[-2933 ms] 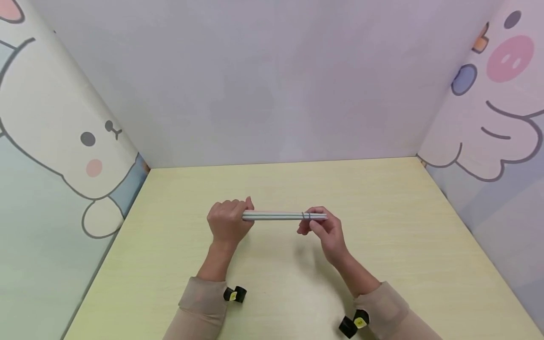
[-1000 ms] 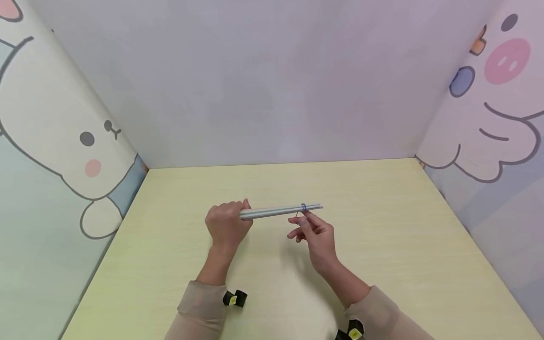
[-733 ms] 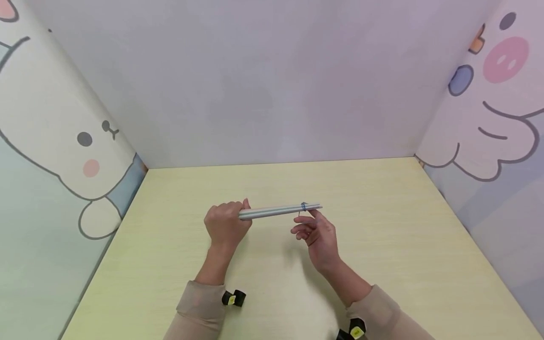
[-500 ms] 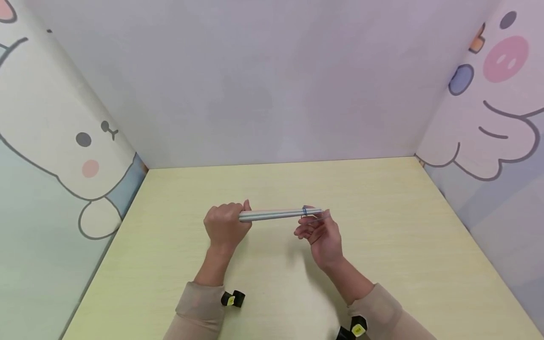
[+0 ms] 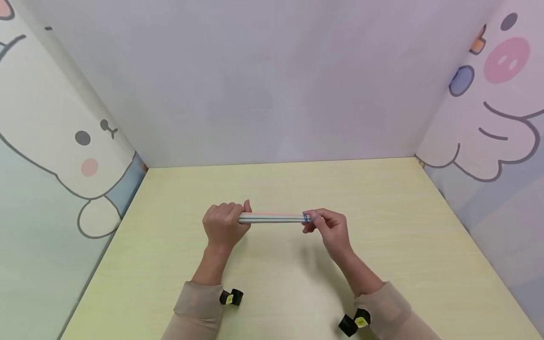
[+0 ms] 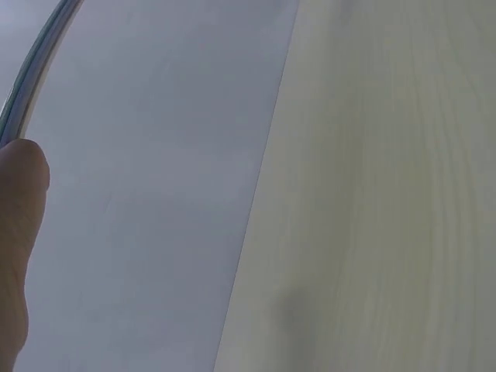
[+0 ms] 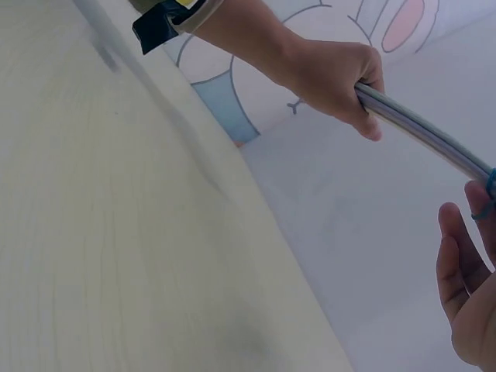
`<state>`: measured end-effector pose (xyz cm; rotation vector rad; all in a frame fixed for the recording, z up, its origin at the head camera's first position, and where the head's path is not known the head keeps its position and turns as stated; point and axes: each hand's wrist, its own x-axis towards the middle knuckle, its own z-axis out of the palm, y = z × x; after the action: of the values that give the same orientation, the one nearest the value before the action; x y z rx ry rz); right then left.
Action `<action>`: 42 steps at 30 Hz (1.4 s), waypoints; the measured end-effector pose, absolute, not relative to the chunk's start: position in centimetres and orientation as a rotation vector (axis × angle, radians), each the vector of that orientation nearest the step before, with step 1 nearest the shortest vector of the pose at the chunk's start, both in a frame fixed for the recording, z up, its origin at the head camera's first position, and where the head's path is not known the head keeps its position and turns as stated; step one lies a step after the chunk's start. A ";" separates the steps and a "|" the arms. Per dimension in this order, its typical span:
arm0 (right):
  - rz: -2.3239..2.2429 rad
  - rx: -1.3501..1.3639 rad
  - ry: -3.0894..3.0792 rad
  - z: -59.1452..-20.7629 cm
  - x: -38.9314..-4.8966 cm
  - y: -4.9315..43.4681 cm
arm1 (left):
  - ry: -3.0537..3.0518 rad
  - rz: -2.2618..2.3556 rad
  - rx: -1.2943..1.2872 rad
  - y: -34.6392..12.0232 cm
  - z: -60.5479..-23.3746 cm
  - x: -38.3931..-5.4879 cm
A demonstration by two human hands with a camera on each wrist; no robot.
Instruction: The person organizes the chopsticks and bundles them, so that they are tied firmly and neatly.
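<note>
A bundle of slim, pale chopsticks (image 5: 272,218) is held level above the table. My left hand (image 5: 223,224) grips its left end in a fist, thumb side toward the bundle. Near the other end, a thin blue rubber band (image 5: 305,217) circles the sticks. My right hand (image 5: 334,232) pinches there with thumb and fingers, covering the tips. Part of the band (image 7: 491,184) shows at the right wrist view's edge, close to a fingertip. In the left wrist view only the left thumb (image 6: 17,209) and a stretch of the chopsticks (image 6: 35,74) appear.
Beneath the hands lies a pale wooden table (image 5: 382,198). A plain light wall (image 5: 276,94) rises at its back, with cartoon-printed side walls (image 5: 38,189) left and right. Each sleeve cuff carries a small black device (image 5: 231,297).
The right hand had the band drawn out from the chopsticks over its fingers; now thumb and fingers close in at the tips. The bundle has tilted back to level. The left hand keeps its grip.
</note>
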<state>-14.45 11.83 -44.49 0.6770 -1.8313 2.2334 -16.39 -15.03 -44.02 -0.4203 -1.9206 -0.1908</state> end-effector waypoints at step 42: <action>1.947 0.887 -2.026 -43.4 -15.8 14.5 | -2.089 -0.161 -0.368 -14.5 -43.6 -15.5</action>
<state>-15.83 14.53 -43.39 0.8873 -2.0258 1.9467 -15.54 -14.54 -43.65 -0.3677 -2.0893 -0.1611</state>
